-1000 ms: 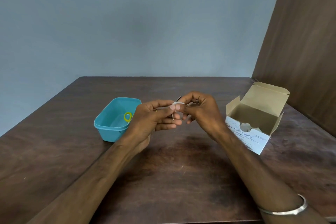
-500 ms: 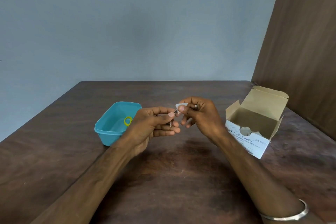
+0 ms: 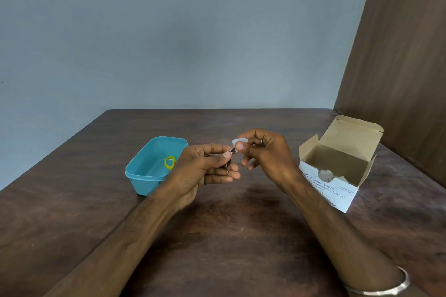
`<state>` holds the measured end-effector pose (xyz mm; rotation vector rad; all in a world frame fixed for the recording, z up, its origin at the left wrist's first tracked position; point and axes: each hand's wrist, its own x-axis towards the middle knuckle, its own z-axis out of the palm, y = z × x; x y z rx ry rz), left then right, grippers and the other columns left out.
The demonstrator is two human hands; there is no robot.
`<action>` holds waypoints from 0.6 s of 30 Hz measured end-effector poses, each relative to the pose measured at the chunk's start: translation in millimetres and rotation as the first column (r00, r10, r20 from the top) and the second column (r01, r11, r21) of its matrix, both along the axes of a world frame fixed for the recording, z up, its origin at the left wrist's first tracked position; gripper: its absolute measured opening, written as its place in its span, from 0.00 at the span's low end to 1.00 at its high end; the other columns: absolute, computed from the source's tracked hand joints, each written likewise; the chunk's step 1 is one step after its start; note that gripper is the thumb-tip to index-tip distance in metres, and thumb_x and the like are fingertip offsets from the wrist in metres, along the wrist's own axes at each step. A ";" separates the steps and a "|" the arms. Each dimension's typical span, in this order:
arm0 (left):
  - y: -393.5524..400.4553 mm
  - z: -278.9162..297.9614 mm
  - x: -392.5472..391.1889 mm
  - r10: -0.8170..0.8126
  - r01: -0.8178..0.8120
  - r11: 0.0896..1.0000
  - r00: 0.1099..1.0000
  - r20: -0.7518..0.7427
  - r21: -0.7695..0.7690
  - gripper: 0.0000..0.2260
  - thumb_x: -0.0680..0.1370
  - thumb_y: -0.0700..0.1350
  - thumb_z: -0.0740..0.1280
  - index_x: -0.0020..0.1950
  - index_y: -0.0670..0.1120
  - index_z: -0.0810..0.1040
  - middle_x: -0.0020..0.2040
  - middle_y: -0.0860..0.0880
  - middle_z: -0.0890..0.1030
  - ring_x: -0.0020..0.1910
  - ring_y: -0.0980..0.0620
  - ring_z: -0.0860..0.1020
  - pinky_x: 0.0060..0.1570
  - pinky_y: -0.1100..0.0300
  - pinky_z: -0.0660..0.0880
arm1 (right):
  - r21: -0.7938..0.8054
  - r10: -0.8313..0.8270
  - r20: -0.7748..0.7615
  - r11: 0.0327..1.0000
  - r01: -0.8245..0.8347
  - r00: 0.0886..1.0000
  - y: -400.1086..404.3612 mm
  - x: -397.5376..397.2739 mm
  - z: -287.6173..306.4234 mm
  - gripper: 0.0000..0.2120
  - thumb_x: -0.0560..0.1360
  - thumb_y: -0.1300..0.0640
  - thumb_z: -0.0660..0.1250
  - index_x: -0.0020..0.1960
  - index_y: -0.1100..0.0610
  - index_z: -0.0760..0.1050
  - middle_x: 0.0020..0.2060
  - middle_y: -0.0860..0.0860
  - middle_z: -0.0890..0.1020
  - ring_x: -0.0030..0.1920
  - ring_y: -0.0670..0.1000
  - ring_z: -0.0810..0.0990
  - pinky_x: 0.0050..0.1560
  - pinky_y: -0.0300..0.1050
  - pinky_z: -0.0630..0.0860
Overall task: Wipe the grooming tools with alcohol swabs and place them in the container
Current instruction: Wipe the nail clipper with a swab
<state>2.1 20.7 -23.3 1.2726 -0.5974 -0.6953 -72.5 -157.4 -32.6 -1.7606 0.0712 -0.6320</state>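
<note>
Both forearms are bare, no sleeves showing. On the right wrist sits a plain silver bangle [image 3: 386,289], thin and smooth. A slim ring [image 3: 261,141] glints on a finger of the right hand [image 3: 268,152].

A dark wooden table [image 3: 217,243] meets a blue-grey wall [image 3: 169,31] and brown panel [image 3: 405,55].

Teal container [image 3: 144,171]; yellow ring [image 3: 169,162] inside; white swab [image 3: 237,140]; white, tan-lined box [image 3: 337,166]; dark brown wood-grain table [image 3: 229,236].
</note>
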 end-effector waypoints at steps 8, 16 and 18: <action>0.2 0.6 2.1 -0.004 0.004 1.000 1.000 0.007 0.003 0.13 0.71 0.43 0.73 0.55 0.42 0.83 0.46 0.36 0.85 0.44 0.40 0.86 0.37 0.59 0.82 | -0.028 0.000 0.018 1.000 0.000 1.000 1.6 -1.0 0.8 0.05 0.79 0.59 0.71 0.47 0.52 0.84 0.40 0.51 0.87 0.32 0.52 0.82 0.31 0.45 0.78; 0.1 -1.1 0.7 -0.016 0.016 1.000 1.000 0.010 0.012 0.10 0.76 0.39 0.70 0.57 0.41 0.81 0.46 0.35 0.85 0.44 0.40 0.86 0.37 0.59 0.83 | 0.000 -0.004 0.011 1.000 0.004 1.000 -0.6 -1.6 1.8 0.03 0.74 0.60 0.76 0.47 0.55 0.85 0.41 0.51 0.87 0.32 0.50 0.81 0.32 0.45 0.78; -0.1 -0.3 0.9 -0.011 0.011 1.000 1.000 0.010 0.009 0.11 0.76 0.40 0.70 0.58 0.41 0.81 0.46 0.36 0.85 0.44 0.41 0.86 0.38 0.58 0.83 | 0.002 -0.003 0.020 1.000 0.003 1.000 -0.2 -1.2 1.7 0.03 0.75 0.60 0.74 0.46 0.52 0.85 0.41 0.51 0.87 0.32 0.51 0.81 0.32 0.45 0.78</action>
